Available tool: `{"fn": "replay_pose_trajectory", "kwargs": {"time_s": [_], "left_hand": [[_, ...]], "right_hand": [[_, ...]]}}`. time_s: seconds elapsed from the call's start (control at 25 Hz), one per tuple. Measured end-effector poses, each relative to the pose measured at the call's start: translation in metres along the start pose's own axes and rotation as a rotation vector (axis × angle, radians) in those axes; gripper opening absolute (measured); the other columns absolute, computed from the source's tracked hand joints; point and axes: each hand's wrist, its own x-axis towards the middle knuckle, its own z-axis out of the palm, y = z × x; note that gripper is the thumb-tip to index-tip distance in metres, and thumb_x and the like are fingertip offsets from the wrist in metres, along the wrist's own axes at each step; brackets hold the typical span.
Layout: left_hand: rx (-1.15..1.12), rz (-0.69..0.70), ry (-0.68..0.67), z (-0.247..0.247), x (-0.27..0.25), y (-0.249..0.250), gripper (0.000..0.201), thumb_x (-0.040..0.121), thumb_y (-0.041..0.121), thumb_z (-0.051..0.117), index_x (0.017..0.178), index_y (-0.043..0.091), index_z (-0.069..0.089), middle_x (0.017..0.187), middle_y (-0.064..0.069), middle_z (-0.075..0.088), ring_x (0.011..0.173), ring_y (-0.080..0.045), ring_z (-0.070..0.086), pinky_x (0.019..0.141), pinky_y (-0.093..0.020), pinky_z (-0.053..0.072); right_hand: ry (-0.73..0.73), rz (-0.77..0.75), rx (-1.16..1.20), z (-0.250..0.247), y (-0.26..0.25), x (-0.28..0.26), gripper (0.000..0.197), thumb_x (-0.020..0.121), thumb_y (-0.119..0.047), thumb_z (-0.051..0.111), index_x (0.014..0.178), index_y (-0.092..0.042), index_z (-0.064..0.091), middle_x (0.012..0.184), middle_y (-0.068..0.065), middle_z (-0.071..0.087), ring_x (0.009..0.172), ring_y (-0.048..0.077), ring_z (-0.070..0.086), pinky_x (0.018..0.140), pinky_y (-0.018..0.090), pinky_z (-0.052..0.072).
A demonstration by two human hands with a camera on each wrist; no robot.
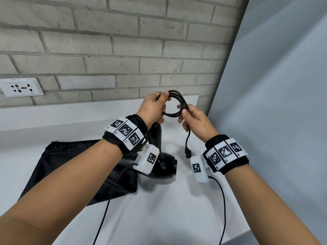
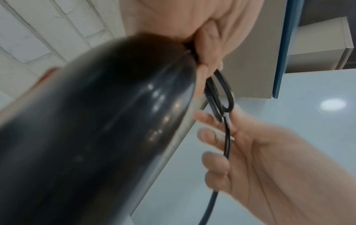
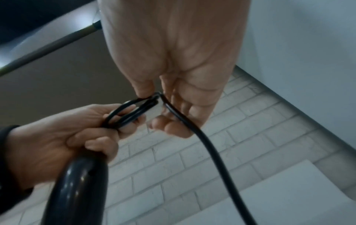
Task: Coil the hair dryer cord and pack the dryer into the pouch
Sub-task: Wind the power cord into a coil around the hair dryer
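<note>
Head view: with left hand [image 1: 155, 106] gripping cord [image 1: 174, 105] loops above dryer [image 1: 164, 165] beside pouch [image 1: 70, 167], right hand [image 1: 195, 121] pinching loose tail, best to wrap evenly, keeping plug [image 1: 188, 152] end snug.

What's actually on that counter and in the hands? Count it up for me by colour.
Black: 3 (hair dryer, its cord coiled between left hand and right hand, pouch)
White: 2 (counter, wall socket)
Total: 5
</note>
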Motion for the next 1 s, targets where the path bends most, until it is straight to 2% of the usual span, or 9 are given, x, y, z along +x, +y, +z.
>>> {"fn": "replay_pose_trajectory", "kwargs": {"time_s": [0.08,0.16,0.32,0.44,0.56,0.64,0.72,0.88,1.0], "left_hand": [[-0.014,0.004,0.023,-0.002,0.002,0.003,0.029,0.098,0.027,0.04,0.076,0.013,0.052,0.052,-0.002,0.035,0.022,-0.005,0.021,0.035,-0.011,0.022],[-0.041,0.011,0.047,-0.004,0.004,0.006,0.029,0.099,0.027,0.039,0.077,0.014,0.052,0.055,-0.004,0.033,0.022,-0.005,0.02,0.036,-0.011,0.022],[-0.083,0.015,0.086,-0.007,0.005,0.007,0.025,0.099,0.025,0.039,0.08,0.017,0.054,0.057,-0.003,0.029,0.025,-0.005,0.019,0.037,-0.01,0.022],[-0.092,0.011,0.118,-0.007,0.005,0.002,0.022,0.099,0.023,0.039,0.08,0.02,0.052,0.057,-0.004,0.027,0.025,-0.004,0.019,0.035,-0.009,0.022],[-0.102,0.003,0.142,-0.01,0.008,0.0,0.02,0.099,0.022,0.038,0.084,0.024,0.051,0.058,-0.004,0.026,0.024,-0.004,0.018,0.035,-0.008,0.021],[-0.098,0.0,0.152,-0.012,0.01,0.0,0.019,0.099,0.022,0.037,0.086,0.025,0.05,0.057,-0.004,0.026,0.024,-0.003,0.018,0.035,-0.009,0.021],[-0.091,-0.009,0.155,-0.012,0.011,-0.001,0.019,0.099,0.022,0.037,0.086,0.026,0.05,0.057,-0.004,0.026,0.024,-0.003,0.017,0.036,-0.009,0.02],[-0.048,-0.034,0.13,-0.009,0.01,-0.003,0.016,0.099,0.023,0.037,0.088,0.023,0.049,0.056,-0.005,0.024,0.025,-0.006,0.017,0.039,-0.012,0.02],[-0.019,-0.051,0.088,-0.004,0.006,-0.003,0.013,0.099,0.025,0.037,0.095,0.021,0.049,0.055,-0.005,0.026,0.025,-0.006,0.019,0.041,-0.014,0.022]], "right_hand": [[-0.091,0.021,-0.118,-0.001,0.023,-0.004,0.025,0.095,-0.009,0.036,0.089,-0.025,0.055,0.061,-0.003,0.046,0.045,0.0,0.04,0.049,0.013,0.033],[-0.144,0.111,-0.243,-0.002,0.048,-0.011,0.029,0.094,-0.008,0.036,0.078,-0.024,0.054,0.059,-0.003,0.044,0.045,-0.002,0.042,0.05,0.012,0.031],[-0.263,0.285,-0.302,-0.003,0.085,-0.026,0.02,0.092,-0.009,0.044,0.079,-0.017,0.057,0.066,-0.006,0.049,0.063,0.005,0.046,0.055,0.004,0.038],[-0.17,0.315,-0.285,-0.003,0.086,-0.026,0.025,0.09,-0.008,0.047,0.067,-0.019,0.049,0.066,-0.007,0.049,0.063,0.006,0.044,0.055,0.004,0.036],[0.005,0.333,0.018,-0.005,0.063,-0.015,0.018,0.081,-0.01,0.047,0.065,-0.017,0.041,0.061,0.0,0.041,0.056,0.013,0.035,0.05,0.02,0.03],[0.095,0.263,0.292,-0.007,0.038,-0.006,0.004,0.068,-0.015,0.043,0.068,-0.017,0.04,0.063,0.003,0.039,0.054,0.015,0.038,0.053,0.025,0.032],[0.128,0.095,0.431,-0.007,0.012,0.0,0.004,0.071,-0.015,0.041,0.075,-0.018,0.041,0.069,0.001,0.04,0.055,0.01,0.048,0.059,0.024,0.042],[0.161,-0.231,0.438,-0.001,-0.029,0.006,0.015,0.075,-0.005,0.052,0.081,-0.018,0.055,0.077,-0.004,0.055,0.067,0.004,0.056,0.068,0.016,0.048],[0.202,-0.265,0.369,0.008,-0.038,0.012,0.024,0.074,0.007,0.058,0.078,-0.017,0.06,0.068,-0.012,0.067,0.066,0.0,0.062,0.07,0.013,0.05]]}}
